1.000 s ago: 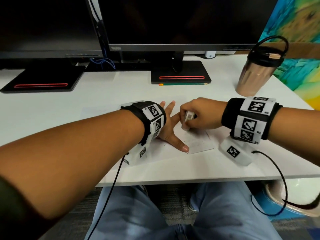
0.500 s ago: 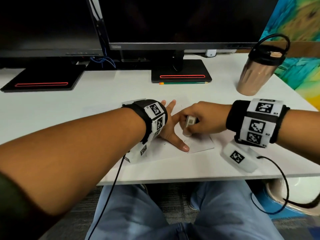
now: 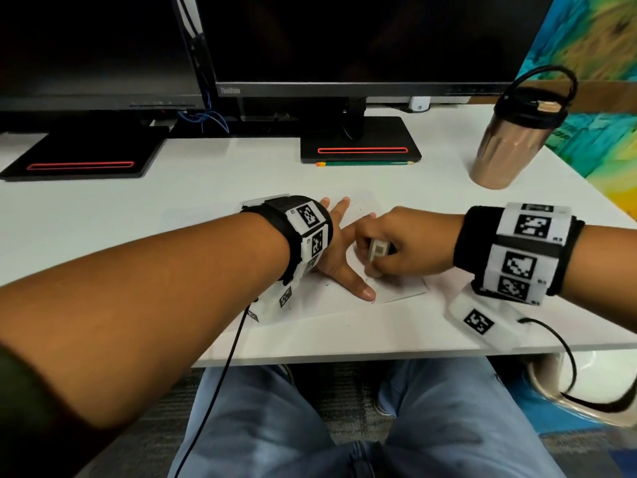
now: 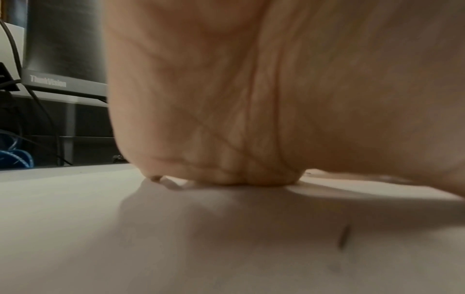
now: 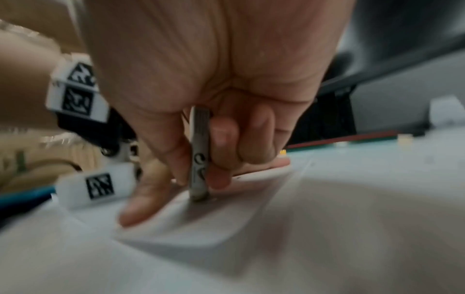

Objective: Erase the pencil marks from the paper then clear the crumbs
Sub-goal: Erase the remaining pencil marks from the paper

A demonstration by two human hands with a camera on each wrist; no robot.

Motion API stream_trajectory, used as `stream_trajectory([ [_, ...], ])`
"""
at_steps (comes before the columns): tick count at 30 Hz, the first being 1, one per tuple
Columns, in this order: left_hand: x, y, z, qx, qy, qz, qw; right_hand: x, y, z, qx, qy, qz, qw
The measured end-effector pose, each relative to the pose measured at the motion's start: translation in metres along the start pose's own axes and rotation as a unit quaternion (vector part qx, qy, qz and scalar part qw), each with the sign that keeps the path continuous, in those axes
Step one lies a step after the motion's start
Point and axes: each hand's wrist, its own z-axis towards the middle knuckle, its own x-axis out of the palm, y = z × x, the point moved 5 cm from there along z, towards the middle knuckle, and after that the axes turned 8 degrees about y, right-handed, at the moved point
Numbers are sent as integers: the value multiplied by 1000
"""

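A small white sheet of paper (image 3: 400, 289) lies on the white desk (image 3: 172, 208) near its front edge. My left hand (image 3: 339, 257) lies flat on the paper with fingers spread, its thumb reaching toward the sheet's front edge. My right hand (image 3: 389, 250) pinches a white eraser (image 3: 377, 251) in a printed sleeve and holds it upright, its lower end on the paper just right of the left thumb. In the right wrist view the eraser (image 5: 200, 157) stands between thumb and fingers, its tip on the paper (image 5: 201, 222). A dark crumb (image 4: 343, 236) lies on the sheet in the left wrist view.
Two dark monitors stand at the back on black bases (image 3: 360, 141). A green pencil (image 3: 365, 163) lies in front of the right base. A copper tumbler (image 3: 510, 139) with a black lid stands at the right. Wrist cables hang over the desk's front edge.
My right hand has shifted the eraser slightly right and toward me across the paper, a short rubbing stroke. The left hand has stayed flat on the sheet.
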Motion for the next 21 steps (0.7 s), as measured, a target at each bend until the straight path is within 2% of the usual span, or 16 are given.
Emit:
stream_trajectory([
  [4,-1,0,0,3,-8,-4,1000,-13,-17,-2,43,-46,7,998],
  [8,1,1,1,-1,-1,0,1000,2,2,-4,-8,-5,7,1000],
  [12,0,1,2,2,-9,-5,1000,-12,-16,-4,39,-49,15,998],
  [16,1,2,2,3,-5,-4,1000,4,10,-7,-31,1,19,999],
  [21,-2,1,1,2,-11,-2,1000,-9,-14,-6,35,-44,28,998],
])
